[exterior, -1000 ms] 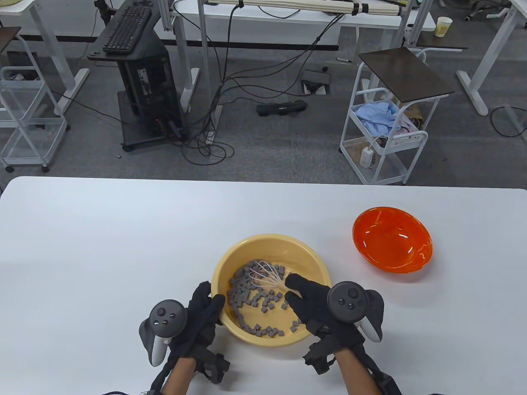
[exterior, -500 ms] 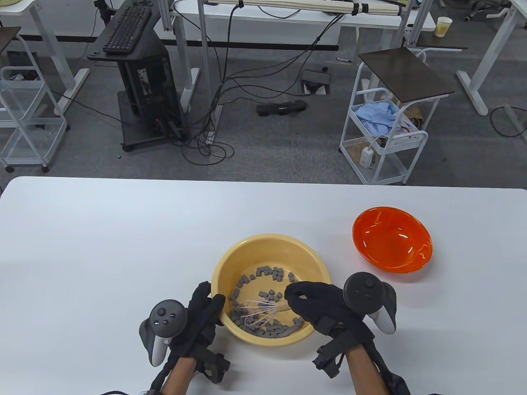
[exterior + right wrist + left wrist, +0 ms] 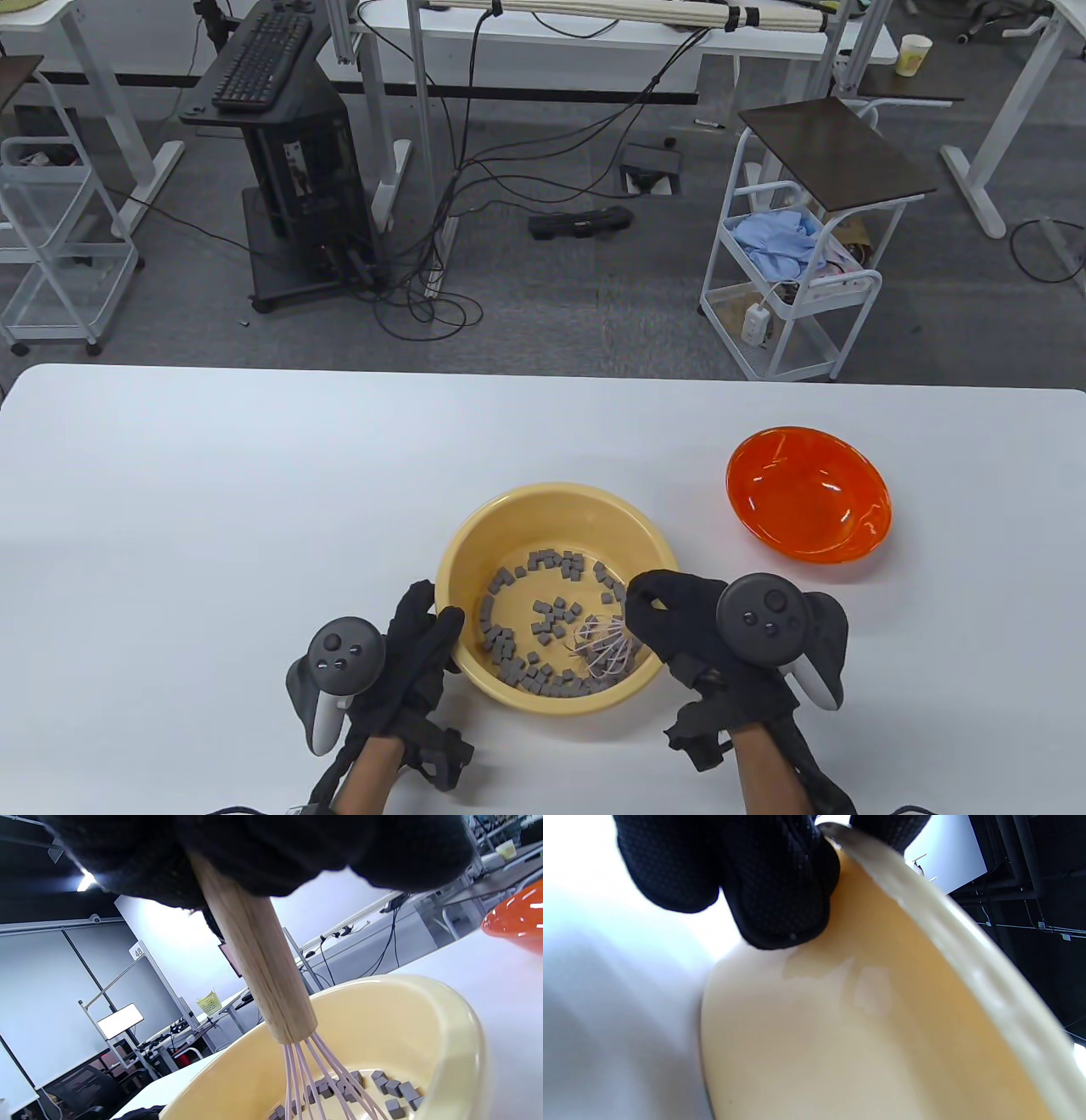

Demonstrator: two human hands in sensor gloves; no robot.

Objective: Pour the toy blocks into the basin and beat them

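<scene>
A yellow basin (image 3: 509,509) sits at the table's near middle with several small grey toy blocks (image 3: 543,615) scattered over its bottom. My right hand (image 3: 679,628) grips the wooden handle of a whisk (image 3: 604,652), whose pale wires stand among the blocks at the basin's near right. In the right wrist view the whisk (image 3: 258,950) handle runs from my fist down into the basin (image 3: 445,1027), with blocks (image 3: 394,1088) beside the wires. My left hand (image 3: 420,632) holds the basin's near-left rim. In the left wrist view its fingers (image 3: 776,882) press the basin's outer wall (image 3: 861,1018).
An empty orange bowl (image 3: 808,492) lies on the table (image 3: 212,509) to the right of the basin. Beyond the far edge stand a white cart (image 3: 797,263), a black stand with a keyboard (image 3: 259,59) and cables on the floor.
My right hand has swept the whisk from the basin's far left, across the near side, to its near right. The blocks have been pushed apart into a ring. The left hand has not moved.
</scene>
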